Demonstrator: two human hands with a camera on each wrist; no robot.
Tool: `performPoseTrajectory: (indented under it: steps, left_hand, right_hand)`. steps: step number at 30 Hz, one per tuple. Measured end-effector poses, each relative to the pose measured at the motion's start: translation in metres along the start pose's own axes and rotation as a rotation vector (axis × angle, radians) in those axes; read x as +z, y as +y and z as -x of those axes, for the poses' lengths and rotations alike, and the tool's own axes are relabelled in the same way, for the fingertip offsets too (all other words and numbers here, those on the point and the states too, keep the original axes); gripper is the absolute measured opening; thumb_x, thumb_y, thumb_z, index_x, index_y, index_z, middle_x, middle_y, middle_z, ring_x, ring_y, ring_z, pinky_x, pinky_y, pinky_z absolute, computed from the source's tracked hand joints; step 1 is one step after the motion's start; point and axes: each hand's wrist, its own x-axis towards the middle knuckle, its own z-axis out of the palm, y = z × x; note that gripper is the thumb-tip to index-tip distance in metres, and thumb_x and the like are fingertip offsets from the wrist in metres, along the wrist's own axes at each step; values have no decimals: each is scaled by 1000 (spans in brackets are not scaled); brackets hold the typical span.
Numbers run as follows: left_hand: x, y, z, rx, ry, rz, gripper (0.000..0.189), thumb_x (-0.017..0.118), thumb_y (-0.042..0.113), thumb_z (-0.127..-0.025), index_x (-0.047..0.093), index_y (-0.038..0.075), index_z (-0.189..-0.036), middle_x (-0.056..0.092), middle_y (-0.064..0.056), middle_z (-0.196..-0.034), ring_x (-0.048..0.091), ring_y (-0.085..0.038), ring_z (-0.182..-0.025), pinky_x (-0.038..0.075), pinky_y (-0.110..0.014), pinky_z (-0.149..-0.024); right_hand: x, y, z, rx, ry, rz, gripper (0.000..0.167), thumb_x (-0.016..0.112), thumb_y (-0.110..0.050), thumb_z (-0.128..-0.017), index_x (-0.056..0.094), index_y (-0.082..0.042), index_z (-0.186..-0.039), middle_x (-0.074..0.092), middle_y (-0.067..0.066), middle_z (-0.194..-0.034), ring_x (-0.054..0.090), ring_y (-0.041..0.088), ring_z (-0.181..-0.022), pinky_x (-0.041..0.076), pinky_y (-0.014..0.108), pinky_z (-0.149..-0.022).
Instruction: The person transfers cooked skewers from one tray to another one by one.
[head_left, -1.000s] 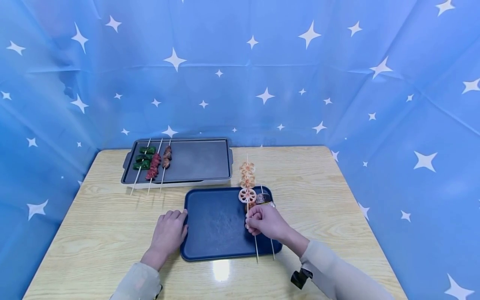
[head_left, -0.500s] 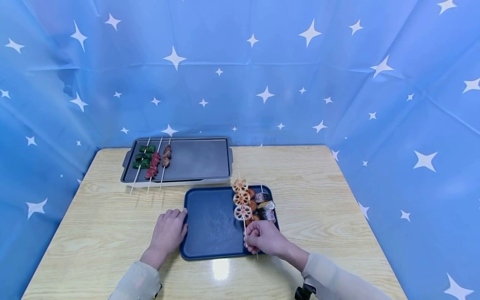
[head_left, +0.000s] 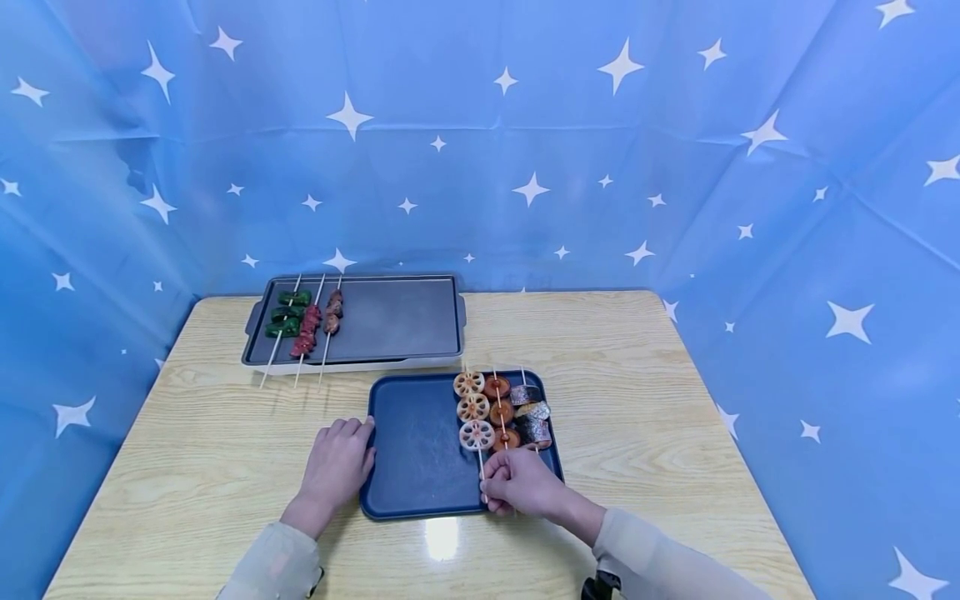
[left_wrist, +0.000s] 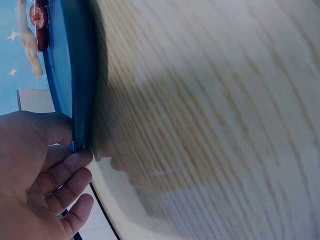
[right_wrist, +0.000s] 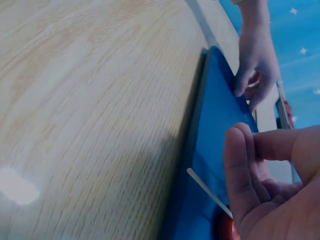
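Note:
My right hand (head_left: 525, 482) pinches the lower stick of a lotus root skewer (head_left: 473, 408) between thumb and fingers. The lotus slices lie over the right part of a blue tray (head_left: 420, 450). Just right of them is a skewer of round brown slices (head_left: 501, 412), perhaps mushroom, its lower end behind my right hand. Farthest right lies a skewer of dark, silvery-skinned pieces (head_left: 532, 417), like fish. At the tray's left side my left hand (head_left: 337, 462) holds the rim; in the left wrist view, thumb and fingers (left_wrist: 70, 162) grip the blue edge.
Behind the tray, to the left, stands a grey grill pan (head_left: 397, 321) on a white base. On its left side lie a green pepper skewer (head_left: 283, 315), a red meat skewer (head_left: 307, 332) and a brown meat skewer (head_left: 333, 312). A blue starred cloth (head_left: 450, 183) surrounds the wooden table (head_left: 637, 400).
My right hand has drawn the lotus root skewer toward me and left, down onto the tray beside the brown-slice skewer. My left hand has stayed at the tray's edge.

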Motion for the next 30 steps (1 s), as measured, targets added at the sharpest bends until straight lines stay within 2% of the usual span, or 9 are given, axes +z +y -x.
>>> performPoseTrajectory:
  steps: [3,8,11,15,23,30]
  left_hand:
    - [0,0,0,1,5,0,43,76,19,-80,67,2,-119,69,-11,-99,62,-31,-93,49,-47,-79]
    - [0,0,-1,4,8,-1,43,76,19,-80,67,3,-118,69,-11,-99,62,-31,-92,50,-47,-79]
    - [0,0,-1,4,8,-2,42,76,19,-80,67,3,-118,68,-11,-99,62,-31,-92,50,-47,-80]
    - [-1,0,-1,5,13,0,43,77,19,-80,67,2,-118,68,-11,-99,62,-31,-93,50,-47,-80]
    - [0,0,-1,6,13,-1,43,76,20,-80,67,2,-118,68,-10,-98,62,-31,-92,50,-47,-80]
    - [0,0,0,3,2,-3,43,76,20,-80,67,2,-119,69,-11,-99,62,-31,-93,50,-47,-80]
  right_hand:
    - [3,0,-3,13,8,-7,6,60,-2,-89,61,4,-88,70,13,-71,62,9,-56,55,26,-54]
    - [8,-1,-6,39,11,-32,6,61,-1,-88,61,5,-89,70,20,-73,62,9,-55,58,30,-57]
    - [9,-2,-7,51,19,-22,6,62,0,-88,61,5,-89,69,19,-71,62,9,-54,58,31,-56]
    - [11,-3,-7,62,40,45,5,64,-2,-87,63,3,-87,68,11,-64,62,10,-52,58,31,-55]
    - [12,-3,-9,68,56,166,6,68,-6,-85,64,-3,-81,67,6,-60,63,13,-52,57,35,-53]
    - [13,-2,-10,63,66,241,11,68,-6,-83,64,-6,-73,64,5,-54,62,11,-48,55,30,-50]
